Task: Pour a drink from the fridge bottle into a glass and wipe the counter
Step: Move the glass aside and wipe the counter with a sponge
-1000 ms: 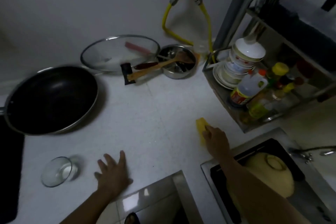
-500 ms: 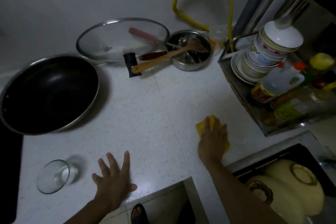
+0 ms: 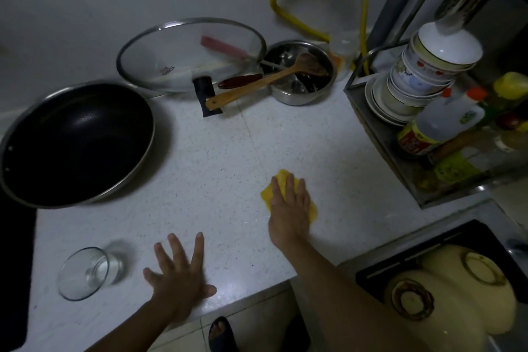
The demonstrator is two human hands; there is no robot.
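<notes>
My right hand (image 3: 288,208) lies flat on a yellow cloth (image 3: 268,194), pressing it onto the white speckled counter (image 3: 217,168) near the middle. Most of the cloth is hidden under the palm and fingers. My left hand (image 3: 180,274) rests on the counter near the front edge, fingers spread, holding nothing. A clear glass (image 3: 88,271) with some liquid in it stands at the front left, a hand's width left of my left hand. No fridge bottle is visible.
A black wok (image 3: 74,143) sits at the left, with a glass lid (image 3: 188,51) and a steel bowl (image 3: 300,74) holding a wooden spatula behind. A rack (image 3: 371,134) with stacked bowls and bottles stands at the right. A sink (image 3: 428,271) holds overturned dishes.
My right hand has slid the yellow cloth leftward from near the sink toward the counter's middle and flattened onto it. My left hand stayed near the front edge.
</notes>
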